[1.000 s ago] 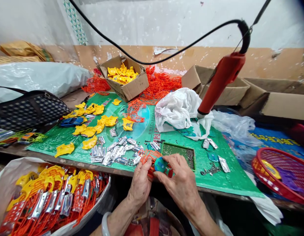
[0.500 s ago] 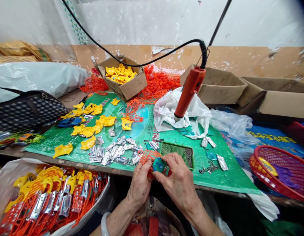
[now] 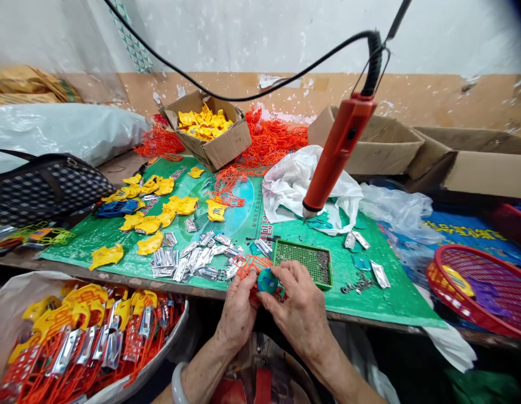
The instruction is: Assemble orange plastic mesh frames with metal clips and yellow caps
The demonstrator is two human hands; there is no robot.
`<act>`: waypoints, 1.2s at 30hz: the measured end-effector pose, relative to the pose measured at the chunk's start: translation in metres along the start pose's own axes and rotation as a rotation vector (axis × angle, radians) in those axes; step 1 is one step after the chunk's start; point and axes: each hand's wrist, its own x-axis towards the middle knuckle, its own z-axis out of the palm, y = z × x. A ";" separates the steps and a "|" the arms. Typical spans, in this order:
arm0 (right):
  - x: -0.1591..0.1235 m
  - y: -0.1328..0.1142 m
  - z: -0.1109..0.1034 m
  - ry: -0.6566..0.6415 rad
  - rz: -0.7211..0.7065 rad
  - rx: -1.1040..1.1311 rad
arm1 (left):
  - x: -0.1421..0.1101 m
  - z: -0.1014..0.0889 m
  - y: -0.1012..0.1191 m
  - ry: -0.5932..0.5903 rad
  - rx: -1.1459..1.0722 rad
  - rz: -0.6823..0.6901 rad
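Near the table's front edge, my left hand [image 3: 239, 306] pinches an orange plastic lattice piece [image 3: 251, 265] between thumb and fingers. My right hand [image 3: 300, 306] has its thumb and forefinger closed on a round teal plastic piece [image 3: 267, 280], held against the orange piece. What lies under the fingers is hidden. Just beyond the right hand is a green mesh tray [image 3: 291, 256] with small dark screws at its right end. Shiny metal clip-like pieces [image 3: 197, 259] lie beyond my left hand. A red electric screwdriver [image 3: 341, 146] hangs above the table, touched by neither hand.
Yellow plastic parts [image 3: 149, 225] are scattered at the left, and more fill a tilted cardboard box [image 3: 227, 147]. An orange lattice heap [image 3: 277, 137] lies behind. A white bag [image 3: 33, 289] of assembled pieces stands lower left. A red basket [image 3: 437, 286] sits right, near loose hardware [image 3: 359, 285].
The hanging screwdriver has swung to the right and looks larger. Both hands keep their hold; the teal piece has shifted and turned slightly.
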 end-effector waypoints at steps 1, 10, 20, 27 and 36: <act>0.000 0.000 0.000 0.000 0.001 -0.001 | 0.000 0.000 0.000 -0.002 0.001 0.004; -0.001 -0.003 0.001 0.004 0.012 0.014 | -0.002 -0.001 0.003 -0.071 0.028 0.031; -0.003 -0.001 -0.002 0.008 0.029 0.016 | -0.003 0.004 0.004 -0.061 0.035 0.032; 0.000 -0.001 -0.005 -0.064 0.084 0.032 | -0.005 0.006 0.006 -0.047 0.019 0.035; 0.010 0.002 -0.012 -0.195 0.208 0.122 | -0.004 0.003 0.002 -0.046 0.018 0.014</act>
